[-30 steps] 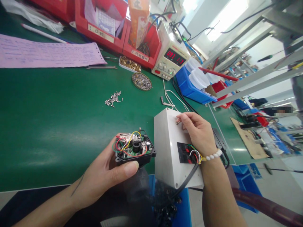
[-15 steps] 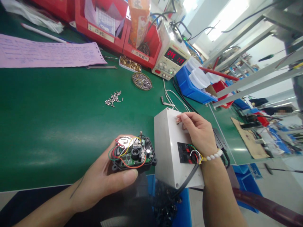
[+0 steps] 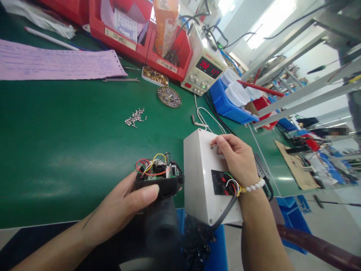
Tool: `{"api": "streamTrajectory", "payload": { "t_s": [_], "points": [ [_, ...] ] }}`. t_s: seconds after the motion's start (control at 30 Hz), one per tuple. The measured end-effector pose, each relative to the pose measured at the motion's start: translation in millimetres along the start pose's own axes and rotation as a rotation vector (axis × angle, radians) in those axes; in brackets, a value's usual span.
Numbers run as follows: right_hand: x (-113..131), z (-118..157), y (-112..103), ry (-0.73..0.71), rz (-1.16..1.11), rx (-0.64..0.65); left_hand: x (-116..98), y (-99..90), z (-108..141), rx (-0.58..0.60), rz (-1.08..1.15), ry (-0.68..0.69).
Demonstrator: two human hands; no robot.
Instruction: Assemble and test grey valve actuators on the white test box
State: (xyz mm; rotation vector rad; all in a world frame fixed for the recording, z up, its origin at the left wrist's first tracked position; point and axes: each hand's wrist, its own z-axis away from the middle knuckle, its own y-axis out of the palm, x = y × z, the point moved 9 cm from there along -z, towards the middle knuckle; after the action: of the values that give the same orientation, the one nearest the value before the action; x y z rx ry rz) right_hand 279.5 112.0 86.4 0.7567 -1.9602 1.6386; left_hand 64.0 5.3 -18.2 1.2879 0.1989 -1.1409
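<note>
My left hand (image 3: 124, 199) grips a black housing (image 3: 160, 184) with a green circuit board and red, yellow and orange wires on top. The housing is seen nearly side-on, just left of a grey-white box (image 3: 194, 177). On the upper face of that box, my right hand (image 3: 232, 150) pinches a small metal toggle switch (image 3: 212, 145) between thumb and finger. Coloured wires run from a black terminal panel (image 3: 218, 183) on the box into a black cable.
Loose screws (image 3: 135, 117) lie on the green table (image 3: 70, 143). Behind are a round dish of screws (image 3: 169, 97), a tray of brass parts (image 3: 155, 76), red bins (image 3: 138, 49), a power supply (image 3: 204, 64) and a blue bin (image 3: 228, 105). Pink paper (image 3: 59, 64) lies at the left.
My left hand has tilted the black housing, so its board is now seen edge-on and its side shows. The red reading on the power supply has changed. My right hand has hardly moved.
</note>
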Motion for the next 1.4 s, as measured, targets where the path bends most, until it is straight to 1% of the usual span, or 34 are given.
{"api": "streamTrajectory", "payload": {
  "t_s": [0.13,0.23,0.33,0.43,0.63,1.23,1.3,1.37,1.4],
  "points": [
    [0,0,-1,0.002,0.024,-0.010,5,4.0,-6,0.087,0.133,-0.040],
    [-1,0,-1,0.005,0.034,-0.013,8,3.8,-9,0.122,0.221,-0.048],
    [-2,0,-1,0.008,0.039,-0.012,9,0.6,-10,0.107,0.274,-0.031],
    [-3,-1,-1,0.012,0.044,-0.009,10,1.4,-9,0.120,0.292,-0.054],
    [-5,0,-1,0.017,0.047,-0.006,6,2.2,-8,0.081,0.269,-0.079],
    [-5,0,0,0.029,0.039,0.004,3,3.5,-6,0.061,0.267,-0.093],
    [-5,-1,0,0.029,0.029,0.007,6,1.6,-1,0.056,0.261,-0.081],
    [-5,-1,0,0.032,0.017,0.011,17,-0.8,5,0.081,0.279,-0.068],
    [-6,-1,0,0.033,0.011,0.012,25,-5.3,7,0.072,0.309,-0.046]
  ]
}}
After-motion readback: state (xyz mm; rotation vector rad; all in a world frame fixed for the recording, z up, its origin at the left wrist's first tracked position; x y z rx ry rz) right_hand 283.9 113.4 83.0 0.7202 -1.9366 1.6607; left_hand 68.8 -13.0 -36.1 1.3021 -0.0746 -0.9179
